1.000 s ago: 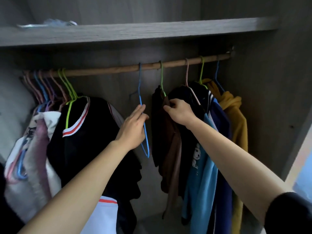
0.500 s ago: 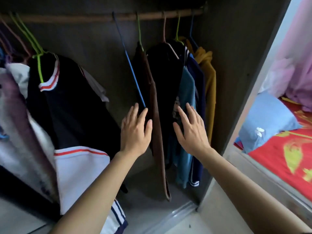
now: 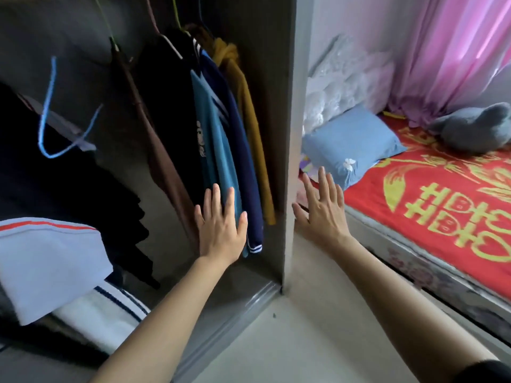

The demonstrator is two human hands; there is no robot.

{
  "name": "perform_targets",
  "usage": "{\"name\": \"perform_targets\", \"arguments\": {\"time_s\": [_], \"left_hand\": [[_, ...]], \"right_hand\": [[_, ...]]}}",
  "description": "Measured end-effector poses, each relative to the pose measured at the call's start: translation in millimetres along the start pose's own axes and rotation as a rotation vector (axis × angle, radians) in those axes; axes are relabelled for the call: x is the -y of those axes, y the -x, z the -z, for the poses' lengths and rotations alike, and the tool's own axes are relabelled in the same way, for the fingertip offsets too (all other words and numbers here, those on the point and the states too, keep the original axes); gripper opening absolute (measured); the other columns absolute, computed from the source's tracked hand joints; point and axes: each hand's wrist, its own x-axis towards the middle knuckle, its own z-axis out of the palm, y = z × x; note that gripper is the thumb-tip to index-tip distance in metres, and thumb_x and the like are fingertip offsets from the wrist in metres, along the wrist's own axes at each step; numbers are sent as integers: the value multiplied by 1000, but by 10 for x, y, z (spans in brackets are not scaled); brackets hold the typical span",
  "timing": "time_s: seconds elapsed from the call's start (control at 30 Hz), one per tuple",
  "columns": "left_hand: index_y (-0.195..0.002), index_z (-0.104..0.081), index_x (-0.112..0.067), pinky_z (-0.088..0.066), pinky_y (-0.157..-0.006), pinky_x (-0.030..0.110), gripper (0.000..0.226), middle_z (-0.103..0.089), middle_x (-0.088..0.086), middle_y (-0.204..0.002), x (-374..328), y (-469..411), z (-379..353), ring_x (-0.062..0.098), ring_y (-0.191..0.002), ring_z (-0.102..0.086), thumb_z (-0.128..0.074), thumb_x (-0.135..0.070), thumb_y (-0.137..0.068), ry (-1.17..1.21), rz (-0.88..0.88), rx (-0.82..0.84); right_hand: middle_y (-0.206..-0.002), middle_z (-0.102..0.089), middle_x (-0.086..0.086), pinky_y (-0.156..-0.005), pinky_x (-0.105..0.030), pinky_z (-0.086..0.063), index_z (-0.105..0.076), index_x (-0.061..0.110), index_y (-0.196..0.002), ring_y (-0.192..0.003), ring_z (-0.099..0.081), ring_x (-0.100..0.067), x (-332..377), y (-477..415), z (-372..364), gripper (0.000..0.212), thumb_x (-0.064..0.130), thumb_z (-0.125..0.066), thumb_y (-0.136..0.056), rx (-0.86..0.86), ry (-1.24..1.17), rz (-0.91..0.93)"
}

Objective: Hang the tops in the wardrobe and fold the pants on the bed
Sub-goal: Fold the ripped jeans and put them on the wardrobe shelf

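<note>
1. Your left hand (image 3: 221, 230) is at 6 o'clock, flat with the fingers spread wide. It holds nothing and is in front of the hems of the hung tops (image 3: 215, 139).
2. Your right hand (image 3: 323, 211) is just right of centre, equally wide and empty. It is past the wardrobe (image 3: 287, 106) side panel, on the bed's side.
3. The tops hang in a tight row at 11 to 12 o'clock. From left to right they are brown, black, light blue, navy and mustard.
4. An empty blue hanger (image 3: 46, 106) hangs at 9 o'clock, free for the next top.
5. With both hands empty, you appear to be between garments and on your way to fetch the next one.
6. The bed (image 3: 414, 244) lies at 3 o'clock under a red cover, with a blue pillow (image 3: 351, 145) and a grey plush toy (image 3: 475, 131) on it. No pants show on the visible part.
7. Your next move probably calls for turning further right and finding the remaining clothes. Pinch a pair of pants by the waistband, or take a top back to that free hanger.
</note>
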Motion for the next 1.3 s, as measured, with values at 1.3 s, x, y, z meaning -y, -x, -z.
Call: {"name": "perform_targets", "arguments": {"time_s": [1.3], "left_hand": [[-157,0,-24,-7,-119,55,75,9,12,-163,-9480,-896,-3773,28,-150,6,-30,-59,-97,216,-963,658]], "right_hand": [[-161,20,-18,-121,-49,1,4,20,-158,-151,12,-35,-8795,2098,1971,89,42,-53,-93,192,341,-1123]]}}
